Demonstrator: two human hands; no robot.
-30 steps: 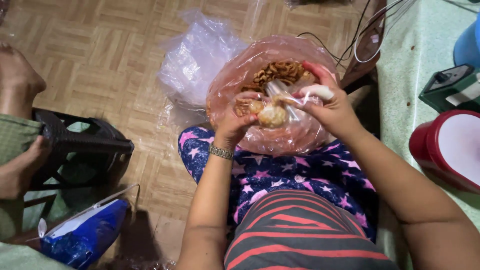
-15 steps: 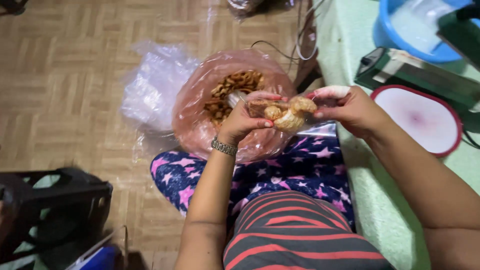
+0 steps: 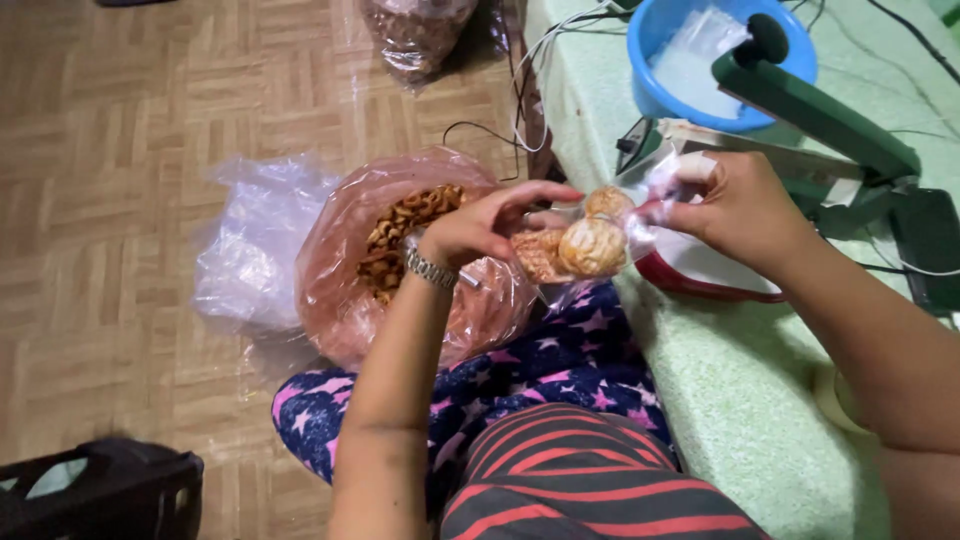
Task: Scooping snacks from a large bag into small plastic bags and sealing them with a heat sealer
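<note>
My left hand (image 3: 490, 222) and my right hand (image 3: 735, 205) both grip a small clear plastic bag of round golden-brown snacks (image 3: 590, 240), stretched sideways between them over my lap. The right hand pinches the bag's gathered mouth. A metal bracelet sits on my left wrist. Beneath the left hand a large pinkish plastic bag of brown fried snacks (image 3: 400, 250) rests against my star-patterned leg (image 3: 560, 360).
A green-covered table (image 3: 740, 400) runs along the right, bearing a blue basin (image 3: 700, 60), a dark green sealing machine (image 3: 830, 120) and a red-rimmed lid (image 3: 700, 280). Crumpled clear plastic (image 3: 255, 240) lies on the parquet floor. Another snack bag (image 3: 415, 30) sits at the far side, a black stool (image 3: 100, 490) near left.
Both hands have carried the small snack bag up and to the right, away from the big bag's mouth and toward the table. My view has swung right, showing more of the table.
</note>
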